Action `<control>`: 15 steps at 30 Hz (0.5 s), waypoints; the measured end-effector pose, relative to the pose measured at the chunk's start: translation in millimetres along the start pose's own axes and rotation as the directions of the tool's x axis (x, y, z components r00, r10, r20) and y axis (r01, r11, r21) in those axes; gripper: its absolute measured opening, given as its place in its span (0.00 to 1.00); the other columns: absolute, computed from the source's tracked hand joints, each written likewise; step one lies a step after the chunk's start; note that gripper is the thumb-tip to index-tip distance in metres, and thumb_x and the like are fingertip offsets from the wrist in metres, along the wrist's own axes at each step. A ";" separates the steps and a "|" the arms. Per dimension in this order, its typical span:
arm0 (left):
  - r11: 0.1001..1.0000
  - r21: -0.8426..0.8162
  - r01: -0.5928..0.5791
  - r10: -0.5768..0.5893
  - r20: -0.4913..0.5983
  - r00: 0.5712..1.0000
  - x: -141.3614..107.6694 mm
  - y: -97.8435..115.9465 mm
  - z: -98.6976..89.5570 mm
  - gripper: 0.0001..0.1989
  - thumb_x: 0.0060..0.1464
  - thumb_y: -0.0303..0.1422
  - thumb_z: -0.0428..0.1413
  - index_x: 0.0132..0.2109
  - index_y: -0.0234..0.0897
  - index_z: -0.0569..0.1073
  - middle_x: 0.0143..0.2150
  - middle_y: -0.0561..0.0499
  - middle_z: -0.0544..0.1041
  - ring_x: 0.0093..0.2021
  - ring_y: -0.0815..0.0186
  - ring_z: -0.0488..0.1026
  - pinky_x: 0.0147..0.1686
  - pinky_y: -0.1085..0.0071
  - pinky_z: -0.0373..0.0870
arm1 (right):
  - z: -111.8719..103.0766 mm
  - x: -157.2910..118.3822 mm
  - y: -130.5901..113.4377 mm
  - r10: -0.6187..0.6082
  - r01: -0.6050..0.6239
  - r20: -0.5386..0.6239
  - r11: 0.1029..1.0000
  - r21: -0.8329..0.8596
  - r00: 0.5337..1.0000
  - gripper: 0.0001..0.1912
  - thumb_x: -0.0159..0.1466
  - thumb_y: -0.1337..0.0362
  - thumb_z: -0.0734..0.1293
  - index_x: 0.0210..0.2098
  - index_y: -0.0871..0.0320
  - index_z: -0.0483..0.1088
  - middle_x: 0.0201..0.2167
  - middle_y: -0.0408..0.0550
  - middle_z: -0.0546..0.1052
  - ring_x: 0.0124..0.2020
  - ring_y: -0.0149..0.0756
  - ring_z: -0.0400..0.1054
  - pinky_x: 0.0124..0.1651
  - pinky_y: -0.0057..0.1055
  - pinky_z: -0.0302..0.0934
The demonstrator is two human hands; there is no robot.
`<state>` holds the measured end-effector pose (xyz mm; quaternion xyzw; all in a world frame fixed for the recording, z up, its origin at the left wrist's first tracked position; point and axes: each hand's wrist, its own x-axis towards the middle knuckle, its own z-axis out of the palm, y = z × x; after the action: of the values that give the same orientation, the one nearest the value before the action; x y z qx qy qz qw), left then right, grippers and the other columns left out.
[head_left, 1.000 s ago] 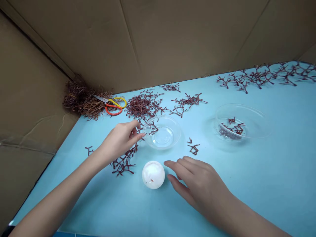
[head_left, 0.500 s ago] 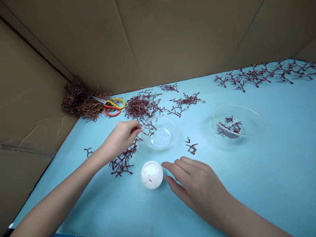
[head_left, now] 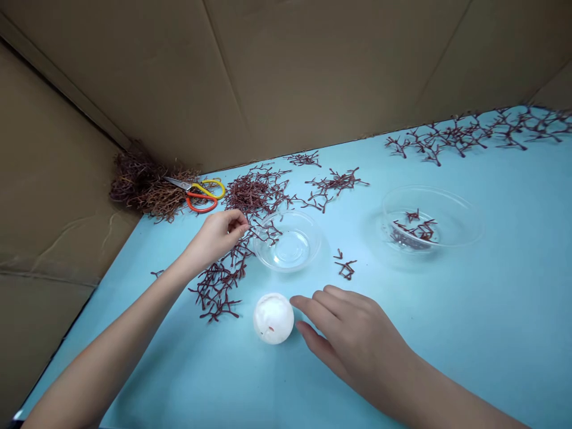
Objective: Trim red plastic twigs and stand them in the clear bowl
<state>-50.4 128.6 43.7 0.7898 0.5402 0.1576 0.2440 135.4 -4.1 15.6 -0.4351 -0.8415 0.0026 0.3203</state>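
Note:
My left hand [head_left: 226,231] pinches the end of a dark red branched twig [head_left: 267,232], which reaches over the left rim of a small clear bowl [head_left: 290,267]. Below that hand lies a loose spread of similar twigs [head_left: 218,292]. A white ball [head_left: 273,319] with a small reddish mark sits on the blue table. Just to its right is my right hand [head_left: 344,333], fingers apart and holding nothing, its index fingertip at the ball's edge.
Scissors [head_left: 203,196] with red and yellow handles rest on a brown twig heap [head_left: 156,193]. A larger clear bowl [head_left: 460,243] holds short twig bits. Other twigs [head_left: 473,137] line the cardboard wall [head_left: 322,71]; a few bits [head_left: 346,269] lie between the bowls.
My left hand has moved slightly left and up from the small bowl, still pinching a twig. My right hand and the ball have stayed nearly in place as the view shifted slightly.

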 end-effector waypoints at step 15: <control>0.992 0.120 -0.025 0.031 -0.050 0.998 -6.8 6.0 4.3 0.09 0.47 0.34 0.44 0.34 0.34 0.64 0.21 0.56 0.63 0.21 0.72 0.59 0.22 0.77 0.54 | -2.8 0.7 -0.4 0.004 -0.004 0.008 1.000 0.007 1.000 0.07 0.56 0.71 0.58 0.28 0.60 0.68 0.16 0.41 0.66 0.18 0.30 0.58 0.20 0.26 0.50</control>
<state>-46.0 119.6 43.6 0.8060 0.5439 0.1490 0.1801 136.3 -4.6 18.3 -0.4358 -0.8418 0.0080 0.3183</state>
